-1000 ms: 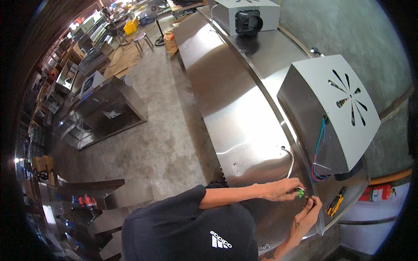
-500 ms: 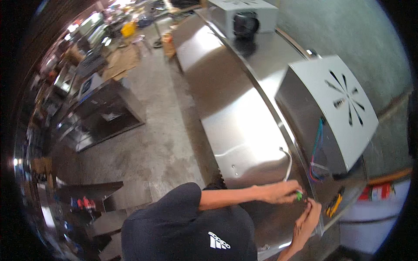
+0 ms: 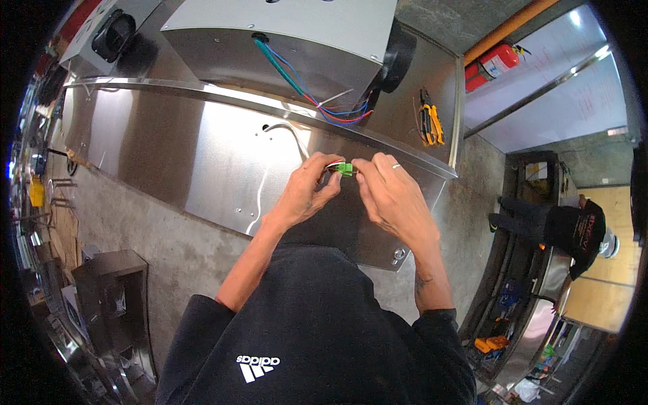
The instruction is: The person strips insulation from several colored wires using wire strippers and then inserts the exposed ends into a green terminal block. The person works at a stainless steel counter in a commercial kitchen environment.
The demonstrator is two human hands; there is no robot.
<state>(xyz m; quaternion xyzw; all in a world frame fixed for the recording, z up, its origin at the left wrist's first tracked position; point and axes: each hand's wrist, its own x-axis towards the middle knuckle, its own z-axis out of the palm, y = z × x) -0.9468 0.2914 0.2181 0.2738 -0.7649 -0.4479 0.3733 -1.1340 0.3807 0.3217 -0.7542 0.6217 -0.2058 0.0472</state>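
Observation:
My left hand (image 3: 307, 192) pinches a small green terminal connector (image 3: 345, 169) between thumb and fingertips, with thin red and white wires running into it. My right hand (image 3: 397, 199) is closed at the connector's right end. Whatever its fingertips hold there is too small to make out. A white cable (image 3: 298, 139) comes out of a hole in the shiny steel panel (image 3: 223, 158) and leads to my left hand. Both hands are just above this panel. Beyond them, a grey metal box (image 3: 304, 47) has loose blue, green and red wires (image 3: 290, 77) hanging from its side.
Yellow-handled pliers (image 3: 430, 121) lie on the steel surface right of the box. Another grey box (image 3: 94, 40) stands far left. A fire extinguisher (image 3: 496, 63) is by the far-right wall. At right, a person in dark clothes (image 3: 574, 226) is beside a bench.
The view has swung round to the right, bringing the other person into sight. My left hand still holds the green connector; my right fingertips, slightly apart from it before, are now close against it.

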